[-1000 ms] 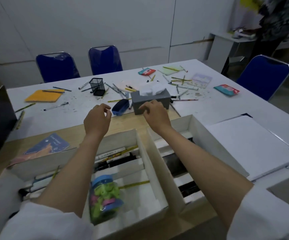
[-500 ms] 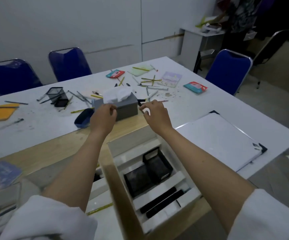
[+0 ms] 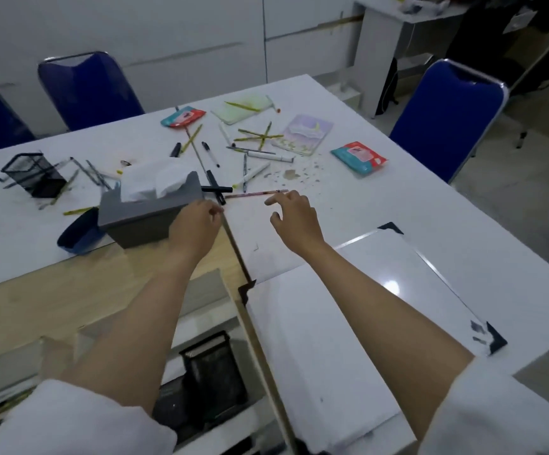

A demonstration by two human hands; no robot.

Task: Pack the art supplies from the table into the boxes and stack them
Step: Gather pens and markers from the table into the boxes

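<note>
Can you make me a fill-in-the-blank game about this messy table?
1. White tissue sticks out of the top of the ___ tissue box.
2. The chairs around the table are ___.
3. The black mesh pen holder on the table is lying on its ___.
4. The right hand reaches toward a ___ pencil.

Missing words: grey; blue; side; pink

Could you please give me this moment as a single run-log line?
left hand: on tissue box end | right hand: open, reaching for pink pencil | pens: loose on table | box: open
</note>
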